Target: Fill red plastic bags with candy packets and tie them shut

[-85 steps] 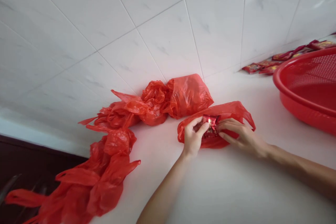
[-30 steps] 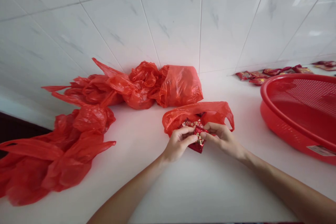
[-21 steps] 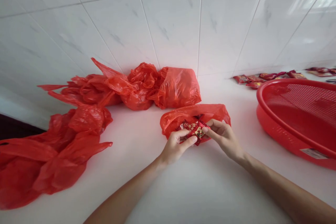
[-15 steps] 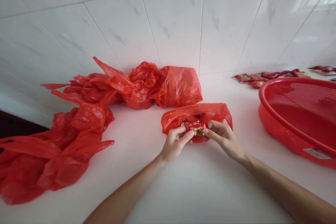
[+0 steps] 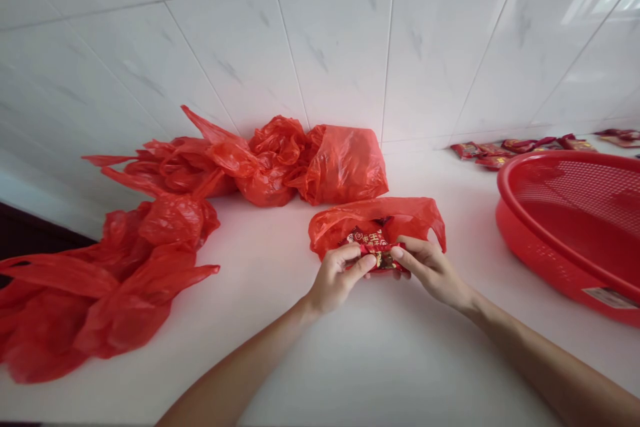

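Note:
My left hand (image 5: 340, 277) and my right hand (image 5: 425, 267) meet over a small red foil packet (image 5: 381, 257) with gold print, and each pinches one end of it. The packet sits at the mouth of a small red plastic bag (image 5: 375, 220) lying on the white counter (image 5: 380, 360). Another red packet (image 5: 363, 237) shows inside the bag, just behind my fingers. Both hands are closed in a pinch.
A long heap of crumpled red plastic bags (image 5: 165, 213) runs from the tiled wall to the left counter edge. A big red mesh basket (image 5: 575, 220) stands at the right. Several red packets (image 5: 505, 148) lie along the wall behind it.
My hands have stayed at the bag mouth, turning and shifting the packet between the fingers; it sat lower and tilted a second ago and now lies flatter, nearer the bag.

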A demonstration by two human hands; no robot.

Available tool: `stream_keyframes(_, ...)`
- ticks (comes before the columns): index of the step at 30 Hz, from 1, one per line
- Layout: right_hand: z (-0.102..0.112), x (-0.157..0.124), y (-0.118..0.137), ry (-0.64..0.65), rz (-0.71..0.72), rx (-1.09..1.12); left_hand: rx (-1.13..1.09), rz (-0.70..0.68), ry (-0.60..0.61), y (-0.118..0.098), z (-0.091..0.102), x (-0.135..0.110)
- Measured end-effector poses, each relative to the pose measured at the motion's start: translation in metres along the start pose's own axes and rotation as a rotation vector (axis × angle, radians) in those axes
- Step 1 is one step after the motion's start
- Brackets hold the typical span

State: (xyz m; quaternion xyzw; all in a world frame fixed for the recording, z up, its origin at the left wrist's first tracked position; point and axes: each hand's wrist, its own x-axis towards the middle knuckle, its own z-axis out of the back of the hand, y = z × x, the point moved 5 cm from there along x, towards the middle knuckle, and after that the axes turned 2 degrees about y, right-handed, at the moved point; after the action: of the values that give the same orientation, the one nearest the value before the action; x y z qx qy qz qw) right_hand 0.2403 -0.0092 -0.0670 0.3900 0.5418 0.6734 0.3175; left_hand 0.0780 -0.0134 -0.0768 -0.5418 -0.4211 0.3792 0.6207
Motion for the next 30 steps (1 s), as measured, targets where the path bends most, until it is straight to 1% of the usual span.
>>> stream_keyframes(7, -0.0020, -0.0006, 0.0004, 0.009, 0.012, 0.067, 0.018, -0.035, -0.013, 0.0001, 0.0005, -0.0013)
stream_keyframes(9, -0.0028, -0.0008, 0.0006, 0.014, 0.010, 0.076, -0.027, -0.025, -0.004, -0.0013, -0.0010, -0.0020)
stream_keyframes(13, -0.0045, -0.0010, 0.0012, 0.023, -0.001, 0.070, -0.205, 0.029, 0.014, -0.0021, -0.0038, -0.0032)
stream_keyframes(16, -0.0057, -0.0011, 0.0018, 0.034, -0.010, 0.077, -0.273, 0.032, 0.022, -0.0012, -0.0036, -0.0032)
stream_keyframes(24, -0.0070, -0.0001, -0.0034, 0.025, -0.041, 0.128, -0.283, 0.047, 0.022, 0.0023, -0.0031, -0.0026)
stream_keyframes(30, -0.0067, -0.0004, -0.0058, -0.004, -0.043, 0.161, -0.269, 0.009, -0.035, 0.0012, -0.0029, -0.0024)
